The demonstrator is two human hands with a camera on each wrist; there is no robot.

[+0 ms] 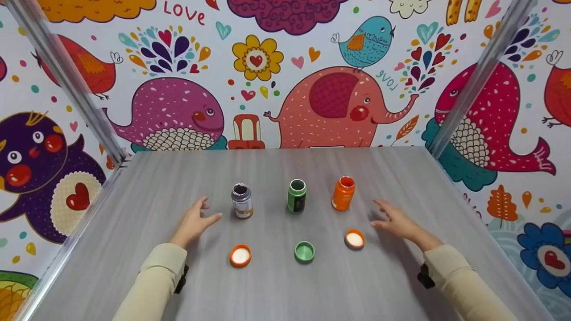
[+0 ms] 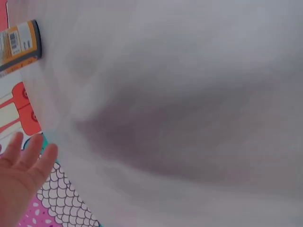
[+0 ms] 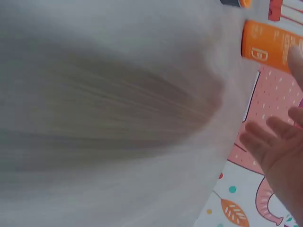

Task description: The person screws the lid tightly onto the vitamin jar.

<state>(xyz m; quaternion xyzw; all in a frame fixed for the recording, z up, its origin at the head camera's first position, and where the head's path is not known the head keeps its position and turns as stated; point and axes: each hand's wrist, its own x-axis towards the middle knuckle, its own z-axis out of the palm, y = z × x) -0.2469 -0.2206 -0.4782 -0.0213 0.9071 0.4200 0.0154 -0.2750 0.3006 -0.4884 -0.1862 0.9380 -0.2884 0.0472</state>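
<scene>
Green jar (image 1: 296,201) stood open, grey jar (image 1: 242,205) left of it, orange jar (image 1: 342,196) right, lids (image 1: 304,252) in front. Either side, your left hand (image 1: 194,225) and right hand (image 1: 398,224) spread empty; maybe between steps, you needed to reach.

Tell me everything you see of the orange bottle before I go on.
The orange bottle is a short cylinder, apparently plastic, with small pale print on its side. It is uncapped: its round mouth opens upward, whitish at the rim, orange inside. It stands upright on the gray table, to the right of the green bottle. Only the table touches it; the right hand is near but apart.
</scene>
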